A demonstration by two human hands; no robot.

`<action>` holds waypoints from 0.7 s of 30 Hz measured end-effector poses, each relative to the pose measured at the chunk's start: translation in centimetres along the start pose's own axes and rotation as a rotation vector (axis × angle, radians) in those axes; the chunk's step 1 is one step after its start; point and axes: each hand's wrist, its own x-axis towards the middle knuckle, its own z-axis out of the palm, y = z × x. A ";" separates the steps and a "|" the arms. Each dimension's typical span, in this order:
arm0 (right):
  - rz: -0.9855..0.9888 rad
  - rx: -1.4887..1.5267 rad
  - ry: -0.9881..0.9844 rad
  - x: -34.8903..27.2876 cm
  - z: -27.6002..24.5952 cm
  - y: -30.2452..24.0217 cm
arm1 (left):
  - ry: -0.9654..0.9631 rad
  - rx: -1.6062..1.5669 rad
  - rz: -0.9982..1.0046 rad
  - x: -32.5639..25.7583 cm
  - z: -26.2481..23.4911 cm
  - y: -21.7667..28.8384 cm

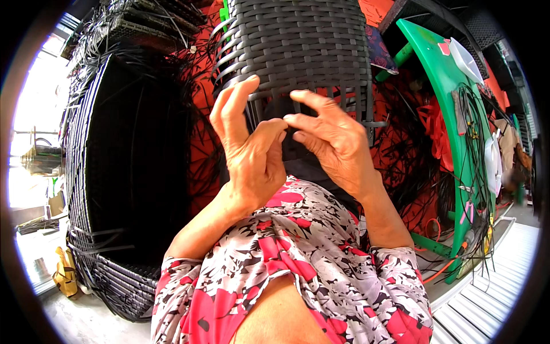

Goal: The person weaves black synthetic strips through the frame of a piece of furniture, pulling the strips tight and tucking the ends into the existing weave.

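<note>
Weaving is under way at the open lower edge of the dark woven basket [295,46] — the left hand [249,152] and right hand [332,140], fingertips together, pinch 1 thin strand. Likely next: threading it between the bare uprights.

Dark grey woven basket [298,46], half-woven, loose vertical strands at edge.
</note>
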 end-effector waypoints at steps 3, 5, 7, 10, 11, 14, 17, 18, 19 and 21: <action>0.208 0.330 -0.103 -0.4 0.1 -0.1 | 0.071 -0.078 0.064 0.0 -1.2 0.3; 0.309 0.316 -0.078 0.1 0.3 -1.0 | 0.174 -0.106 -0.047 -0.7 -1.2 -0.3; 0.407 0.098 -0.022 1.3 0.1 -2.3 | 0.182 -0.013 -0.190 -1.5 -0.5 -1.7; 0.346 -0.076 -0.101 2.0 0.1 -2.2 | 0.087 -0.056 -0.346 -2.4 0.1 -2.3; 0.294 -0.120 -0.122 2.2 0.2 -2.1 | 0.078 -0.014 -0.307 -2.4 0.4 -2.3; 0.264 -0.161 -0.172 2.5 0.1 -2.1 | 0.013 0.104 -0.303 -2.0 0.4 -2.0; 0.282 -0.162 -0.216 2.6 0.1 -2.0 | -0.002 0.128 -0.269 -1.9 0.2 -2.1; 0.274 -0.160 -0.216 2.5 0.1 -1.9 | 0.014 0.122 -0.255 -1.9 0.3 -2.1; 0.268 -0.155 -0.211 2.5 0.2 -1.8 | 0.025 0.120 -0.235 -1.8 0.3 -2.1; 0.289 -0.097 -0.244 2.8 0.2 -1.9 | 0.048 0.105 -0.214 -1.9 0.3 -2.2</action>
